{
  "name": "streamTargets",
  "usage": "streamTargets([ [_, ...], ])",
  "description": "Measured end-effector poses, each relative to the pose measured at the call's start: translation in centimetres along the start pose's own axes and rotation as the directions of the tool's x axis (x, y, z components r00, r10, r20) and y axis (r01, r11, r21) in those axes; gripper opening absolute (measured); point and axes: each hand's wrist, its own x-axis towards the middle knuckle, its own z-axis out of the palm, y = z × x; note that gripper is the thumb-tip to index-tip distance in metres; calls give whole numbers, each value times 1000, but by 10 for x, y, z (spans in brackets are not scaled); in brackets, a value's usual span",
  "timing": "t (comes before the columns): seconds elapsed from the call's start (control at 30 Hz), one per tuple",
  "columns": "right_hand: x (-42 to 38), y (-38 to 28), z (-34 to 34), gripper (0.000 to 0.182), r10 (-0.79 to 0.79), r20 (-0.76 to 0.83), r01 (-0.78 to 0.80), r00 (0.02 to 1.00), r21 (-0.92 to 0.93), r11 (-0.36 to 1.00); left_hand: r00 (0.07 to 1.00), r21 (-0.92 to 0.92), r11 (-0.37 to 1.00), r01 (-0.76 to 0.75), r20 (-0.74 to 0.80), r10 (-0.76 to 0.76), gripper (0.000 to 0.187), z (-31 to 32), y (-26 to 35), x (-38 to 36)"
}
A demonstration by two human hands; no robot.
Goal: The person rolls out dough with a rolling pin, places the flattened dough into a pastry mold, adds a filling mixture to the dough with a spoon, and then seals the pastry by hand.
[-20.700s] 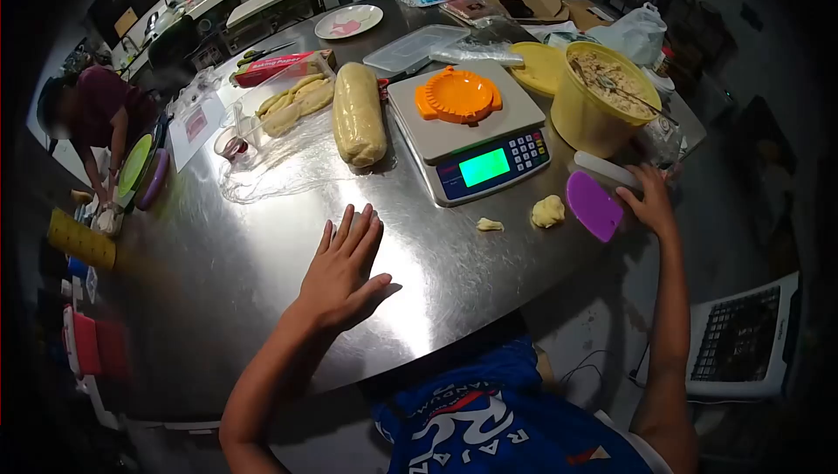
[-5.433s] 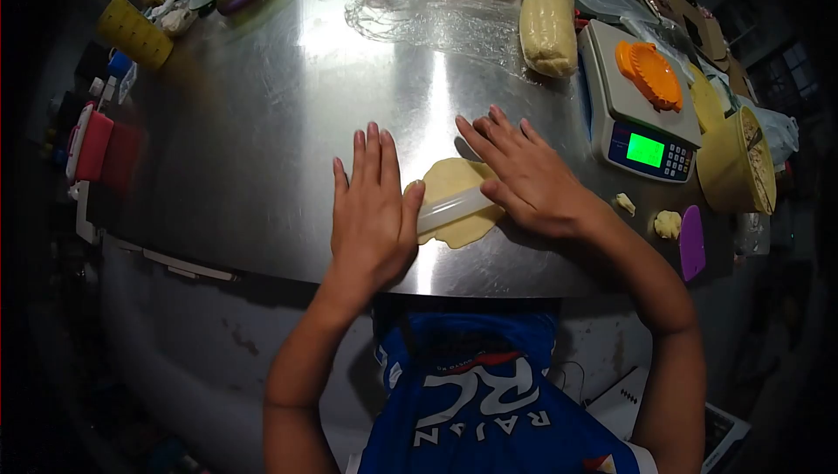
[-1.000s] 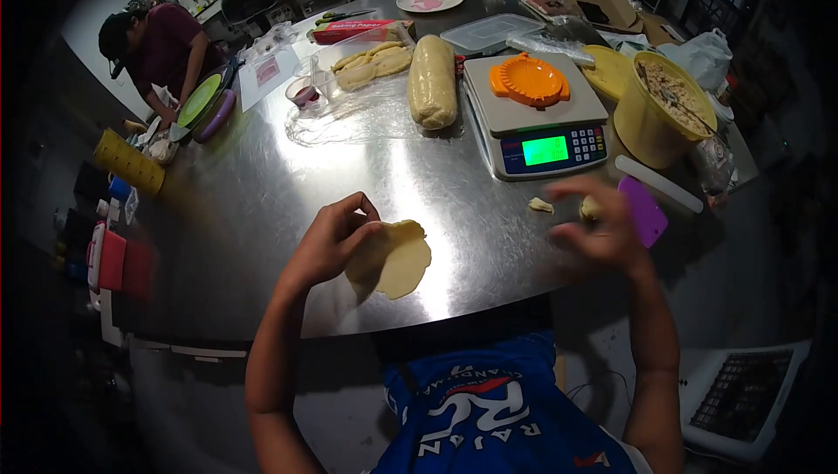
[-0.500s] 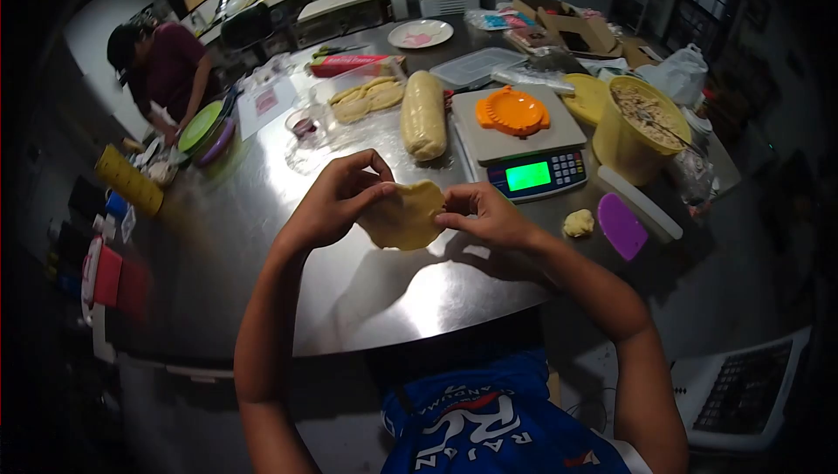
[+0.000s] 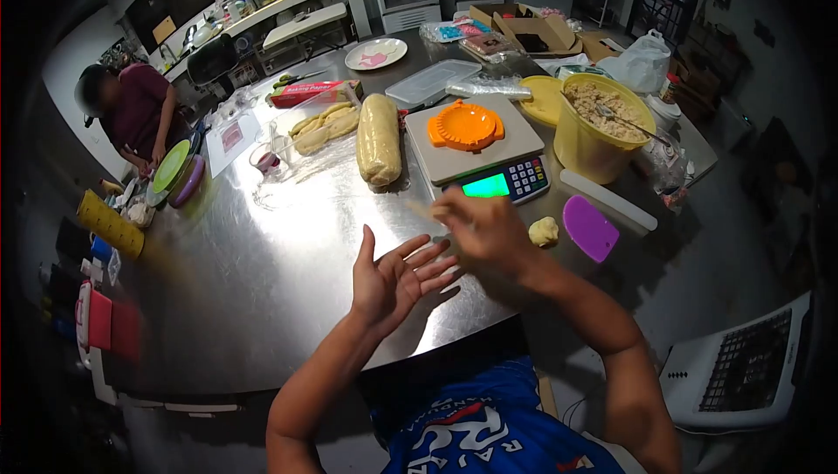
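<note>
Bright steel tabletop (image 5: 218,299) fills the foreground, with both of the person's hands above its near side. Closest is the left hand (image 5: 388,282), bare, palm turned up and fingers spread, holding nothing. Just beyond it, the right hand (image 5: 476,225) is blurred, its fingers pinched together on what looks like the dough sheet (image 5: 421,209), seen only as a thin pale edge. Half a second ago both hands held that sheet flat between them; now the right alone seems to carry it, leaving the left free. Beside the right forearm lie a dough lump (image 5: 544,231), a purple scraper (image 5: 591,229) and a white rolling pin (image 5: 608,200). Farther off, an orange mould (image 5: 465,125) rests on the scale (image 5: 526,177), between a wrapped dough roll (image 5: 378,138) and a yellow tub (image 5: 594,155). Another person (image 5: 144,99) works at the far left.
</note>
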Motion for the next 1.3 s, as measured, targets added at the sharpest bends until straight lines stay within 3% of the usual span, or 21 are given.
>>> streamTargets([
  [0.1, -34, -4, 17, 15, -135, 166, 140, 977, -21, 990, 994, -70, 992, -107, 8, 107, 93, 0, -5, -7],
  [0.13, -43, -7, 22, 19, -262, 219, 281, 940, -59, 958, 988, -60, 986, -153, 19, 154, 92, -2, -7, -9],
  [0.17, -47, -8, 25, 23, -380, 272, 417, 884, -93, 904, 984, 22, 985, -171, -45, 172, 73, -1, -10, -13],
  [0.2, -48, -10, 21, 23, -378, 270, 415, 885, -94, 905, 985, 24, 985, -168, -44, 169, 73, 1, -12, -15],
  [0.27, -54, -12, 4, 34, -358, 287, 383, 888, -34, 923, 971, 246, 947, -208, -63, 229, 55, 5, -13, -17],
  [0.3, -58, -1, -1, 48, -308, 214, 319, 927, -19, 948, 962, 182, 949, -259, -36, 270, 51, 2, -12, -13],
  [0.33, -57, 6, -6, 48, -310, 215, 323, 926, -25, 946, 962, 180, 948, -263, -30, 273, 51, 5, -7, -9],
  [0.37, -55, 13, -12, 53, -69, 51, 59, 996, 174, 983, 960, 193, 941, -277, 11, 281, 49, 10, -1, -3],
  [0.4, -51, 20, -16, 58, 215, -62, -173, 975, 400, 900, 958, 208, 935, -286, 53, 281, 47, 15, 6, 3],
  [0.43, -44, 28, -19, 58, 222, -77, -175, 972, 394, 902, 955, 278, 914, -294, 114, 273, 48, 19, 13, 13],
  [0.5, -18, 48, -33, 62, 346, 148, -324, 927, 782, 533, 957, 390, 887, -249, 243, 162, 46, 36, 33, 36],
  [0.53, -8, 56, -41, 62, 349, 131, -313, 928, 782, 539, 951, 456, 862, -223, 295, 90, 45, 44, 44, 48],
  [0.6, 12, 68, -58, 57, 155, 400, -429, 903, 839, 336, 955, 564, 803, -194, 296, 23, 44, 55, 59, 73],
  [0.63, 21, 62, -72, 46, 155, 457, -473, 876, 747, 467, 949, 618, 755, -220, 316, 17, 39, 56, 67, 87],
  [0.67, 28, 65, -76, 46, 154, 453, -469, 878, 749, 468, 944, 633, 730, -258, 324, 52, 36, 57, 72, 98],
  [0.77, 47, 69, -81, 26, 272, 288, -396, 918, 635, 663, 885, 773, 436, -461, 437, 160, 32, 67, 93, 121],
  [0.87, 65, 97, -72, 25, 316, 133, -318, 939, 682, 658, 906, 862, 319, -393, 304, 294, 30, 62, 113, 142],
  [1.03, 96, 138, -69, 25, 308, 24, -260, 951, 599, 757, 949, 827, 487, -280, 162, 271, 30, 58, 118, 163],
  [1.17, 115, 165, -71, 26, 353, 38, -323, 935, 499, 804, 910, 853, 409, -325, 165, 379, 30, 48, 120, 194],
  [1.23, 121, 166, -74, 26, 464, 70, -461, 883, 314, 830, 856, 856, 376, -354, 135, 499, 24, 47, 117, 206],
  [1.3, 125, 170, -70, 26, 444, 32, -437, 895, 252, 863, 841, 880, 337, -336, 119, 527, 23, 44, 115, 215],
])
